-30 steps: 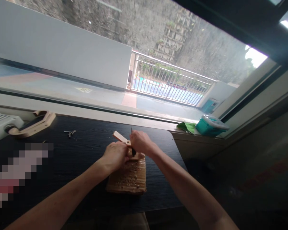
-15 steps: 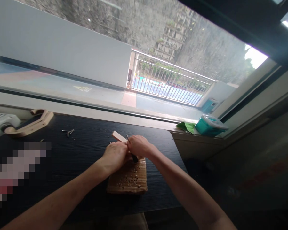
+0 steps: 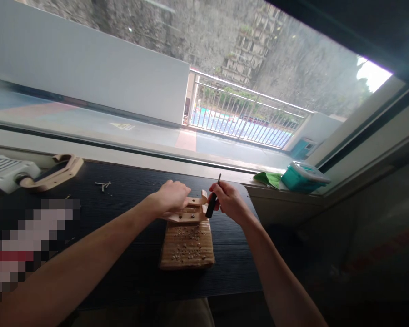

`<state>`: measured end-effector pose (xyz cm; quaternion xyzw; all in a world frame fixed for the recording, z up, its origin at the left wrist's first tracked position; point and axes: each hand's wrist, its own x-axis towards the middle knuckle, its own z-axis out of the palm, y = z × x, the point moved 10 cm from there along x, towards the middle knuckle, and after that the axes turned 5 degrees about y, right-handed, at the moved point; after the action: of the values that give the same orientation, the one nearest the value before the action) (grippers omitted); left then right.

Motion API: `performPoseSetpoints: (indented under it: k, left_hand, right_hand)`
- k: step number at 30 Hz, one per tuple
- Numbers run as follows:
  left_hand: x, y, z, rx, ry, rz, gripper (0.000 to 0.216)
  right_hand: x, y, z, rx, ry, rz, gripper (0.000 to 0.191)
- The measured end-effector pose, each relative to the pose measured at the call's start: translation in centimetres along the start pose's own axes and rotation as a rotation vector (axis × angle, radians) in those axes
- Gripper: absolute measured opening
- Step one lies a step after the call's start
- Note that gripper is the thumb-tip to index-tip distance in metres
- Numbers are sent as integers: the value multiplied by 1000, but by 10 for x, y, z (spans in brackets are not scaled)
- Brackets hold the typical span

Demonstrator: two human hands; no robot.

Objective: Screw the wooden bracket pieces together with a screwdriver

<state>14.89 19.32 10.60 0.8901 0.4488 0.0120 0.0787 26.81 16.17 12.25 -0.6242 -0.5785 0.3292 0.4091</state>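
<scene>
My left hand (image 3: 171, 197) grips a light wooden piece with holes (image 3: 189, 212) and holds it at the far end of a cardboard pad (image 3: 187, 245) strewn with small screws. My right hand (image 3: 227, 200) is closed round a small black-handled screwdriver (image 3: 213, 202), whose thin shaft points up, just right of the wooden piece and a little apart from it. Both hands are over a black table (image 3: 122, 236) by a window.
A curved wooden part (image 3: 52, 173) lies at the table's far left beside a white device (image 3: 3, 170). A few loose screws (image 3: 102, 185) lie behind it. A teal lidded box (image 3: 304, 177) and a green cloth (image 3: 268, 178) rest on the sill to the right.
My right hand has lifted the screwdriver off the wooden piece and drawn it to the right. My left hand has turned the wooden piece, which now lies flatter.
</scene>
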Motion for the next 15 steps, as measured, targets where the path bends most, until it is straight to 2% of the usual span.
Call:
performPoseSetpoints:
  k: [2,5,10,12,14,15]
  left_hand:
    - [3,-8,11,-1,-84,-44,25]
    - [-11,-26,22,-13,-169,-157,31]
    - [-58,-61,45,-297,-369,-275,57]
    - [-68,-85,49,-338,-318,-374,55]
    - [-64,-97,41,-382,-97,-354,61]
    - [-60,-92,39,-488,7,-271,71]
  right_hand:
    - [-5,12,-3,85,8,55,22]
    - [-11,23,-8,182,38,66,22]
    - [-27,18,-5,170,57,-104,23]
    - [-33,6,3,99,37,-209,23]
    - [-39,-7,15,7,-3,-308,23]
    - [-42,-13,22,-38,-26,-353,23]
